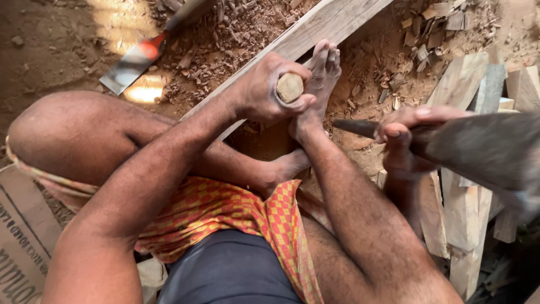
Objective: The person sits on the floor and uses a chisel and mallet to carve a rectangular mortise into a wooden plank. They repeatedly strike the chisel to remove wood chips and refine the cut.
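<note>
- The left hand (270, 90) is clenched around a round wooden handle (289, 87); only its pale, blunt, worn end shows between thumb and fingers, and the tool below is hidden by the hand.
- That hand sits just above a long, pale, rough-sawn plank (315, 31) that runs diagonally across the dirt floor.
- A bare foot (320, 79) rests on the plank, toes spread, right beside the left hand.
- The right hand (402, 132) grips the dark handle of a hammer-like tool (484, 149), whose broad grey head is blurred at the right edge.
- Below and behind the right hand lies a pile of split wood pieces (464, 208), flat and pale with rough edges.
- Reddish-brown chips and shavings (225, 39) cover the ground around the plank.
- A flat metal blade with a red patch (135, 62) lies on the dirt at upper left, well apart from both hands.
- An orange-and-yellow checked cloth (225, 208) is draped across the lap.
</note>
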